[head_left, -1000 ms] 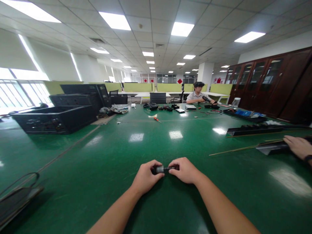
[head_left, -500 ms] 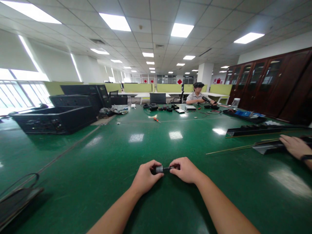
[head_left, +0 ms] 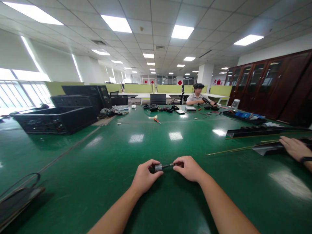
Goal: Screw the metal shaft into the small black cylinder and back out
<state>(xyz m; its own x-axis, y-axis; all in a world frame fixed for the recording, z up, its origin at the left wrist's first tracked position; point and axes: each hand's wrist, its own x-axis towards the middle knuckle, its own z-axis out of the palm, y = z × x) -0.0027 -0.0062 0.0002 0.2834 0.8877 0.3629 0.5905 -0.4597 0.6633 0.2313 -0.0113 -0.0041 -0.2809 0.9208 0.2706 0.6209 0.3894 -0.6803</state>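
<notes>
Over the green table, close in front of me, my left hand (head_left: 147,174) is closed around a small grey and black cylinder (head_left: 158,167). A thin dark rod (head_left: 167,166) reaches from the cylinder's right end towards my right hand (head_left: 186,168). The thumb and fingers of that hand pinch the rod's far end, which has small metallic-looking bits. Whether rod and cylinder are one piece, I cannot tell. My left fingers hide the cylinder's left end.
Black computer cases (head_left: 58,120) stand at the left. An orange screwdriver (head_left: 156,120) lies mid-table. On the right, another person's hand (head_left: 296,148) rests by black metal rails and thin yellowish rods (head_left: 229,150). A person (head_left: 198,96) sits across the table.
My right hand has shifted slightly right, away from the left. More of the thin rod shows between my hands, and the cylinder is tilted a little. My left hand has hardly moved.
</notes>
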